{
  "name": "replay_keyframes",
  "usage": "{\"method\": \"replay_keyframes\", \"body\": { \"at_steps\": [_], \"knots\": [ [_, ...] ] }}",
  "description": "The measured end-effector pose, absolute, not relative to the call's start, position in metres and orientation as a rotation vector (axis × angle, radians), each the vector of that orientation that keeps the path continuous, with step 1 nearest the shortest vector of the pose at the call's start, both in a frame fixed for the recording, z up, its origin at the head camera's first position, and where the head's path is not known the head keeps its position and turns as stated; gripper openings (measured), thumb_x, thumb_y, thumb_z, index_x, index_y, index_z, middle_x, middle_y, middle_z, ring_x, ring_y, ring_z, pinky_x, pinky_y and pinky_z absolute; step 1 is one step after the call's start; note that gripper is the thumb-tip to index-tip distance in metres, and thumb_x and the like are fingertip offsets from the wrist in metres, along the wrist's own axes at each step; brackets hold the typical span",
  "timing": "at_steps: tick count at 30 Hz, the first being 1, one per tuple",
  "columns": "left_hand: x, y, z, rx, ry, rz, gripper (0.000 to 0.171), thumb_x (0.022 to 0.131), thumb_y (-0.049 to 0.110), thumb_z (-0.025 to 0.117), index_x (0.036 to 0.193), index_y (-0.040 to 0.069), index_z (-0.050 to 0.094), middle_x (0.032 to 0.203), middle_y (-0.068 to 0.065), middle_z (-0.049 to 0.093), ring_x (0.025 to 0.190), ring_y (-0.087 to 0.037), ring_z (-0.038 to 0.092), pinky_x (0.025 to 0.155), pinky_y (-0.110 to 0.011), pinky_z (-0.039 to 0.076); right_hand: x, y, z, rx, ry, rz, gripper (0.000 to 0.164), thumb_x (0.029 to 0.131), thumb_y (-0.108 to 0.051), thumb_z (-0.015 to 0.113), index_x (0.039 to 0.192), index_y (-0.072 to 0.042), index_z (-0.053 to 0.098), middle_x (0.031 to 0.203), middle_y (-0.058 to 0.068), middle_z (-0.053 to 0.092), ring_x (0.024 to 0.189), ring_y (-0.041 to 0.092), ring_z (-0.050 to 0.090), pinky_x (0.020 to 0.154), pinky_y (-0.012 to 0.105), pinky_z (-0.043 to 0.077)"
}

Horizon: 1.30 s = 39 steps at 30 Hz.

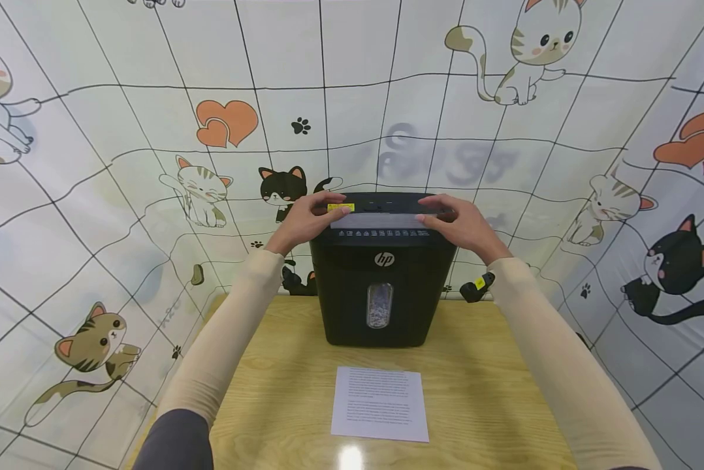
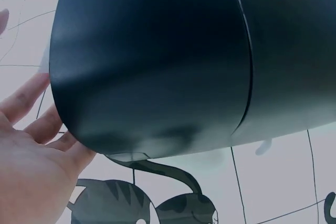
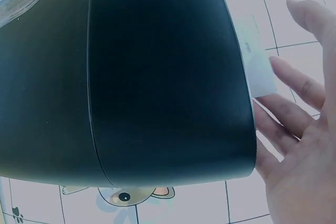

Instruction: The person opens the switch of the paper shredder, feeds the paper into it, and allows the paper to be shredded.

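Note:
A black HP paper shredder (image 1: 387,281) stands on the table, with paper shreds behind its small window (image 1: 379,305). A sheet of paper (image 1: 381,221) shows as a pale strip along its top slot; in the right wrist view a corner of printed paper (image 3: 260,74) sticks out past the shredder's edge. My left hand (image 1: 307,220) is at the strip's left end, thumb beside the yellow label (image 1: 341,207). My right hand (image 1: 460,222) is at the right end, thumb tip overlapping the strip. Both wrist views show thumb and fingers spread apart, other fingers by the shredder's side.
A printed sheet (image 1: 379,405) lies flat on the wooden table (image 1: 281,391) in front of the shredder. To the shredder's right, a black plug with a yellow tag (image 1: 477,287) is near the table's back edge. Cat-print sheeting (image 1: 358,117) hangs behind and at both sides.

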State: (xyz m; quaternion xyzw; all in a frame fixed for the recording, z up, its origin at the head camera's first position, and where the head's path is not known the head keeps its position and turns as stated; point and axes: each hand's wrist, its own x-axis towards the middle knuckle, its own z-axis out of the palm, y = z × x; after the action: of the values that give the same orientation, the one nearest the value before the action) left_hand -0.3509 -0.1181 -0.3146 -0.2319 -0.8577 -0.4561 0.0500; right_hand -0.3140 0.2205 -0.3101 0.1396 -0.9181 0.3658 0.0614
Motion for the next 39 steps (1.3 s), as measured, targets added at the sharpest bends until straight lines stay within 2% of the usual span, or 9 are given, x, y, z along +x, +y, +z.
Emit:
{"method": "replay_keyframes", "body": {
  "at_steps": [5,12,16,24,30,34,39],
  "knots": [
    [-0.349,-0.12,-0.313,-0.689,-2.684,-1.29,0.066,0.075,0.071,0.058,0.13,0.035,0.053,0.138,0.01,0.047,0.13,-0.028,0.043,0.101,-0.047,0.039,-0.311,0.219,-0.307,0.442,-2.837,1.053,0.071,0.075,-0.072,0.057,0.137,-0.04,0.043,0.148,-0.002,0.035,0.129,0.032,0.041,0.096,0.059,0.037],
    [-0.342,-0.125,-0.31,-0.682,-2.747,-1.162,0.071,0.074,0.075,0.055,0.136,0.041,0.044,0.148,0.012,0.033,0.14,-0.015,0.026,0.109,-0.05,0.027,-0.309,0.22,-0.305,0.474,-2.883,0.99,0.075,0.075,-0.073,0.056,0.14,-0.044,0.033,0.153,0.0,0.026,0.136,0.036,0.031,0.1,0.062,0.031],
    [-0.338,-0.132,-0.312,-0.64,-2.758,-1.155,0.079,0.072,0.076,0.056,0.14,0.043,0.035,0.152,0.012,0.025,0.142,-0.016,0.02,0.11,-0.054,0.023,-0.307,0.224,-0.304,0.489,-2.873,0.972,0.077,0.075,-0.07,0.059,0.142,-0.045,0.029,0.155,-0.002,0.021,0.139,0.034,0.025,0.103,0.063,0.026],
    [-0.329,-0.146,-0.33,-0.588,-2.715,-1.19,0.086,0.072,0.073,0.06,0.144,0.044,0.025,0.152,0.014,0.023,0.142,-0.016,0.022,0.11,-0.052,0.024,-0.298,0.236,-0.315,0.513,-2.808,0.969,0.084,0.076,-0.064,0.064,0.145,-0.043,0.022,0.156,-0.008,0.014,0.144,0.027,0.013,0.106,0.064,0.018],
    [-0.322,-0.153,-0.354,-0.566,-2.666,-1.224,0.089,0.073,0.069,0.062,0.146,0.04,0.023,0.154,0.011,0.021,0.141,-0.018,0.024,0.109,-0.049,0.028,-0.29,0.248,-0.334,0.453,-2.759,0.96,0.09,0.074,-0.064,0.066,0.147,-0.041,0.018,0.156,-0.009,0.014,0.144,0.027,0.015,0.105,0.065,0.019],
    [-0.318,-0.157,-0.369,-0.567,-2.59,-1.273,0.09,0.074,0.065,0.065,0.147,0.037,0.022,0.153,0.01,0.022,0.14,-0.013,0.023,0.111,-0.044,0.027,-0.286,0.254,-0.348,0.412,-2.73,0.961,0.092,0.075,-0.062,0.067,0.148,-0.039,0.016,0.156,-0.007,0.014,0.143,0.029,0.015,0.103,0.067,0.019],
    [-0.312,-0.163,-0.388,-0.546,-2.546,-1.299,0.091,0.074,0.061,0.068,0.148,0.036,0.021,0.152,0.012,0.022,0.141,-0.013,0.023,0.11,-0.046,0.028,-0.28,0.26,-0.362,0.364,-2.733,0.982,0.093,0.074,-0.062,0.067,0.146,-0.047,0.01,0.157,-0.008,0.012,0.143,0.03,0.015,0.102,0.068,0.019]
  ]
}}
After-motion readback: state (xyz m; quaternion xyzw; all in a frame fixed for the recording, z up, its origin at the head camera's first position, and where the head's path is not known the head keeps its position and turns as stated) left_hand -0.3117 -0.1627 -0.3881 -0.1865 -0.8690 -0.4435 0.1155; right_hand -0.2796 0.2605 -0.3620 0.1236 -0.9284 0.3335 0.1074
